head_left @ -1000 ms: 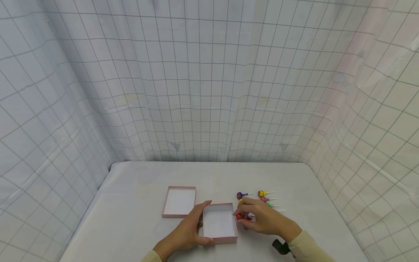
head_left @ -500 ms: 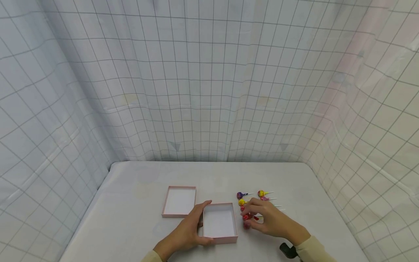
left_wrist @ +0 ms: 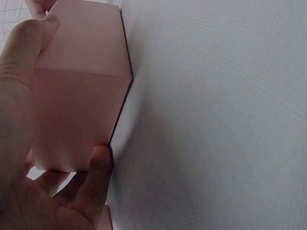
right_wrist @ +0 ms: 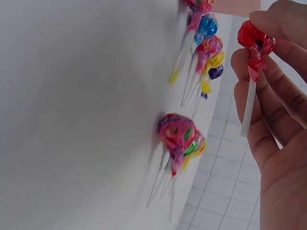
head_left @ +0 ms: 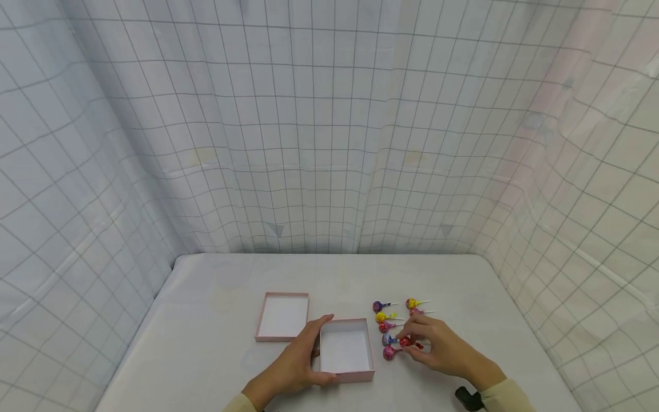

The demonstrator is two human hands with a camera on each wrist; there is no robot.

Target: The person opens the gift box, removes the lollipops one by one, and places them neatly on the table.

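Observation:
My left hand (head_left: 292,365) holds an open pink box (head_left: 354,377) with a white inside, thumb at its front corner and fingers along its left and back sides. In the left wrist view the box's pink walls (left_wrist: 79,115) stand on the white surface. My right hand (head_left: 444,350) pinches a red-wrapped lollipop (right_wrist: 255,37) by its head between thumb and fingers, its white stick hanging free. Just left of that hand lies a column of several lollipops, among them a blue one (head_left: 388,339) and a pink one (head_left: 389,352).
A shallow pink-edged lid (head_left: 283,316), white inside, lies to the left behind the box. More lollipops lie behind the right hand, including a yellow one (head_left: 412,303). White grid-patterned curtains (head_left: 329,143) surround the white table (head_left: 206,332).
My right hand has moved right, away from the box, with the red lollipop in its fingers, uncovering lollipops at its left. The left hand and box have stayed put.

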